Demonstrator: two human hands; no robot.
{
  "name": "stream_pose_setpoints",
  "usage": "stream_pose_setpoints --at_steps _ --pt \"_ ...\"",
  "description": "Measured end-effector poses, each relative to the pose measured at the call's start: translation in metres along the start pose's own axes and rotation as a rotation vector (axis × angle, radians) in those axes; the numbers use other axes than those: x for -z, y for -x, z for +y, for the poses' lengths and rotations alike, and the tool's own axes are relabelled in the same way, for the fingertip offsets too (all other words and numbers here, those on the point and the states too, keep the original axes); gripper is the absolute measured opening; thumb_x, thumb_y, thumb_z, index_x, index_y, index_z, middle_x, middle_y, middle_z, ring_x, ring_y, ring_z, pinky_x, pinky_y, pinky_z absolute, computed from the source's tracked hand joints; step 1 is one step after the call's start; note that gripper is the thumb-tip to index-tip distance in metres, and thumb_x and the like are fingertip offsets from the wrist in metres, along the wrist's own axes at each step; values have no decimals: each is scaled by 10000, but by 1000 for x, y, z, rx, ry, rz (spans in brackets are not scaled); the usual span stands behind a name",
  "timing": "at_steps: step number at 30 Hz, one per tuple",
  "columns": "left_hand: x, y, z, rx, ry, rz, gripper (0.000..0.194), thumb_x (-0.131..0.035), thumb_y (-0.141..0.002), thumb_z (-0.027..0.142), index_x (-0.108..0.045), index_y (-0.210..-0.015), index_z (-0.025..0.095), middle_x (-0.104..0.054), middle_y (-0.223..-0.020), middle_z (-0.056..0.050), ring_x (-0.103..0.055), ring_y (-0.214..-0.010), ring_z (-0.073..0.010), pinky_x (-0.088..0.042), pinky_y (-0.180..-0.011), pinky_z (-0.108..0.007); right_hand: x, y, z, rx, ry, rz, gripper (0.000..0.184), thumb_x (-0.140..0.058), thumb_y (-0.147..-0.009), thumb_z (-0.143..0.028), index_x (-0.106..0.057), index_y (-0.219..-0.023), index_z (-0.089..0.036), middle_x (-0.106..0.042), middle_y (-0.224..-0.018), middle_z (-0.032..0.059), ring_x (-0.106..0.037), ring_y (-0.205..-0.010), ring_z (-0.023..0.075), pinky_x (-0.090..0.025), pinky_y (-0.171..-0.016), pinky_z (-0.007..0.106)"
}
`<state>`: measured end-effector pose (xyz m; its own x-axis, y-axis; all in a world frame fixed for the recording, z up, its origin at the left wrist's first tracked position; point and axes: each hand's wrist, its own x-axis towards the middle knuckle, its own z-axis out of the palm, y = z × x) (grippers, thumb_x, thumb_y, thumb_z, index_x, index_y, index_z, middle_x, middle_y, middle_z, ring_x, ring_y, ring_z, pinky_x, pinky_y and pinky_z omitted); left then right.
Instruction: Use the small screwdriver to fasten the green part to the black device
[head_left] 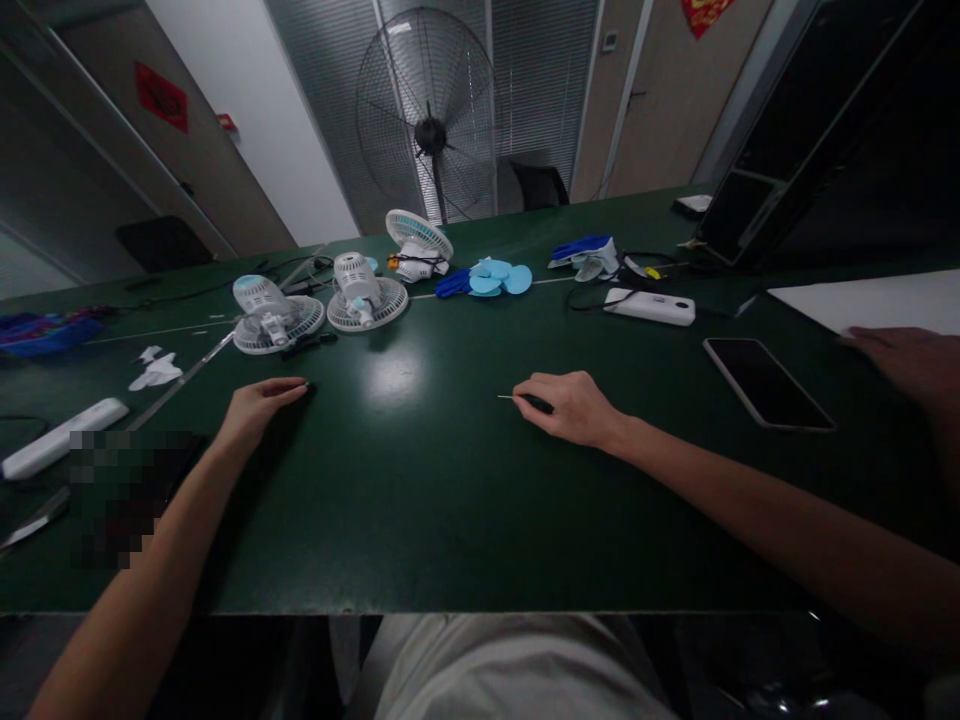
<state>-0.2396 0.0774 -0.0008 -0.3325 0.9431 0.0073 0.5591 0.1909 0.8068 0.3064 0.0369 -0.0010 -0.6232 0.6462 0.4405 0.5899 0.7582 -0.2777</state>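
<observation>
My right hand (570,407) is closed above the green table (420,500). Out of its fingertips, toward the left, pokes a thin, pale metal shaft, and a dark handle shows in the palm; it looks like a small screwdriver (505,397). Farther left, my left hand (259,408) rests low over the table with thumb and fingers pinched together. A tiny dark thing shows at its fingertips, too small to name. Beyond that hand lie two white desk-fan heads, one fan (277,315) nearer to it and another fan (366,292) just to the right.
A third fan (418,245), blue fan blades (499,277) and gloves (589,255) lie at the back. On the right are a white power bank-like device (649,306), a phone (769,383) and another person's hand (911,360) on a white sheet (877,298). A white bar (64,437) lies left.
</observation>
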Motion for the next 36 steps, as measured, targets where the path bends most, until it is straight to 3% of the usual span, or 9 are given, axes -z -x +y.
stream_pose_setpoints --at_steps 8,13,18,22,25,28,32,36 --pt "11 -29 7 139 42 -110 596 -943 -478 323 -775 -1000 89 -779 -1021 -154 -692 -945 -275 -546 -806 -363 2 0 -1 -5 -20 -9 281 -518 -1046 -320 -706 -1173 -155 -724 -942 53 -608 -686 124 -443 -612 248" --pt "9 -30 7 121 12 -59 505 -906 -547 283 -771 -1002 109 -773 -1018 -117 -666 -977 -256 -520 -890 -377 2 0 -1 -12 3 -9 290 -515 -1044 -327 -711 -1165 -153 -723 -947 54 -613 -689 130 -435 -605 256" --pt "8 -38 11 149 -20 -89 418 -879 -562 255 -774 -934 93 -772 -864 -106 -656 -811 -230 -522 -744 -364 -1 0 0 -9 9 2 279 -533 -1034 -333 -710 -1167 -163 -732 -977 57 -632 -722 139 -452 -642 265" --pt "12 -52 22 161 -71 -144 371 -869 -572 283 -768 -863 76 -769 -814 -126 -666 -795 -233 -521 -698 -352 0 0 0 -9 11 -8 274 -531 -1037 -330 -708 -1164 -164 -729 -970 55 -634 -731 141 -454 -651 267" --pt "12 -49 25 111 -129 -136 369 -842 -588 297 -771 -867 67 -779 -860 -142 -677 -813 -237 -526 -699 -341 1 0 -1 -4 3 -18 284 -519 -1045 -333 -703 -1169 -156 -723 -974 56 -624 -719 134 -454 -643 260" --pt "5 -28 20 6 -220 -43 392 -798 -650 345 -779 -935 77 -783 -878 -127 -682 -827 -250 -532 -736 -354 1 0 -1 -3 7 -16 289 -513 -1047 -335 -708 -1162 -155 -717 -942 50 -608 -686 126 -443 -622 253" --pt "-14 7 9 -191 -378 142 395 -660 -818 391 -759 -1107 140 -760 -1095 -122 -685 -1014 -296 -510 -948 -408 0 0 0 6 0 -13 284 -510 -1048 -328 -710 -1160 -161 -717 -915 44 -605 -685 125 -441 -623 249" --pt "-27 22 10 -355 -575 153 302 -543 -903 351 -751 -1058 197 -711 -1185 -135 -625 -1170 -352 -442 -1072 -456 -1 1 1 3 -7 -6 285 -517 -1046 -334 -708 -1167 -161 -720 -919 46 -607 -689 128 -443 -623 250"
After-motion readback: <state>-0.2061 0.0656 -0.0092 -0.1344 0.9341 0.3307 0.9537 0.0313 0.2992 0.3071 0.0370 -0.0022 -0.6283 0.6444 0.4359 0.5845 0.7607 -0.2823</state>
